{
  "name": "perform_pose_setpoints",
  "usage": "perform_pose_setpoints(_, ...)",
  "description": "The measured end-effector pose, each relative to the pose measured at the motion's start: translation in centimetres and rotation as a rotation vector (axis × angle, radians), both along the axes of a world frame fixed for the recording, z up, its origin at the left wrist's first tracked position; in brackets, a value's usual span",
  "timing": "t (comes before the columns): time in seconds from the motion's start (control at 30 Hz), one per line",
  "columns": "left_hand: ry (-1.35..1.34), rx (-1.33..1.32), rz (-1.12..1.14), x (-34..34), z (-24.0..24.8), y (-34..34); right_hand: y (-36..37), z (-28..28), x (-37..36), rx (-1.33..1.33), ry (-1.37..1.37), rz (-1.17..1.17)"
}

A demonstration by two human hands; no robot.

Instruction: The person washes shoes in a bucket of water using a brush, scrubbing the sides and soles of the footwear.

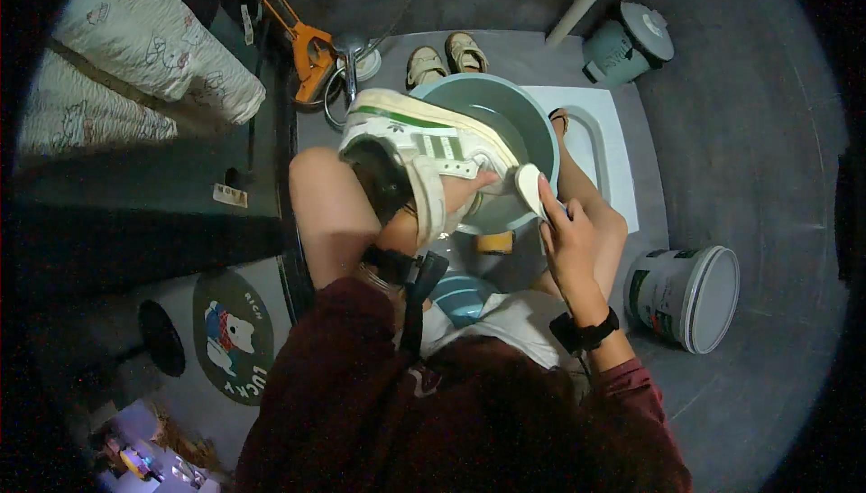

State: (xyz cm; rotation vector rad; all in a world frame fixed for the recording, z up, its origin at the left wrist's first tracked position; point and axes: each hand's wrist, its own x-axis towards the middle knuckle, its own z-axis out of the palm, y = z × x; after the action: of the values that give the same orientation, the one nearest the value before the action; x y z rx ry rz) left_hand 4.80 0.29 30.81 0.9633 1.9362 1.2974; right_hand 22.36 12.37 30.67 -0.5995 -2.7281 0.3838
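Note:
A white sneaker (433, 143) with green stripes is tilted on its side over a pale green basin (548, 132) of water. My left hand (465, 191) grips the sneaker near its tongue and laces; part of that hand is hidden by the shoe. In my right hand (570, 239) is a small brush (529, 188) with a white head, its handle mostly covered by my fingers. The brush head is at the sneaker's toe; whether the bristles touch it I cannot tell.
A yellow block (494, 243) lies below the basin. Another pair of shoes (446, 60) stands beyond it. A white squat-toilet surround (622, 146), a lidded bin (629, 45) and a white bucket (686, 299) are on the right. An orange tool (313, 64) and shower head (350, 49) are at left.

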Motion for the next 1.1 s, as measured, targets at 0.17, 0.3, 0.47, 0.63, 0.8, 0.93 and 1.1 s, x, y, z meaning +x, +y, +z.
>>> perform_pose_setpoints(0.17, 0.192, -0.017, 0.009, 0.2, -3.2, 0.5, -1.6, 1.9, -6.3, 0.147, 0.072, 0.173)
perform_pose_setpoints(0.3, 0.232, -0.028, 0.033, -1.0, -2.3, 0.0, 0.8, 0.6, -6.0, 0.106, 0.101, 0.325)
perform_pose_setpoints(0.47, 0.301, -0.088, 0.038, -1.4, -3.2, 0.4, 1.5, 0.3, -5.5, 0.059, 0.053, 0.351)
perform_pose_setpoints(0.63, 0.388, -0.117, 0.014, -1.4, -4.0, 0.2, -1.7, 2.4, -9.8, 0.052, 0.135, 0.388)
perform_pose_setpoints(0.8, 0.487, -0.153, 0.007, -1.2, -4.8, 0.1, 2.7, 0.1, -5.9, 0.011, 0.119, 0.414)
perform_pose_setpoints(0.93, 0.402, -0.129, 0.042, -1.2, -4.5, 0.2, 2.5, -1.0, -5.5, -0.108, 0.084, 0.28)
perform_pose_setpoints(1.1, 0.018, 0.09, -0.042, -1.6, -3.2, -0.1, 1.3, -1.6, -7.2, -0.983, 0.284, -0.136)
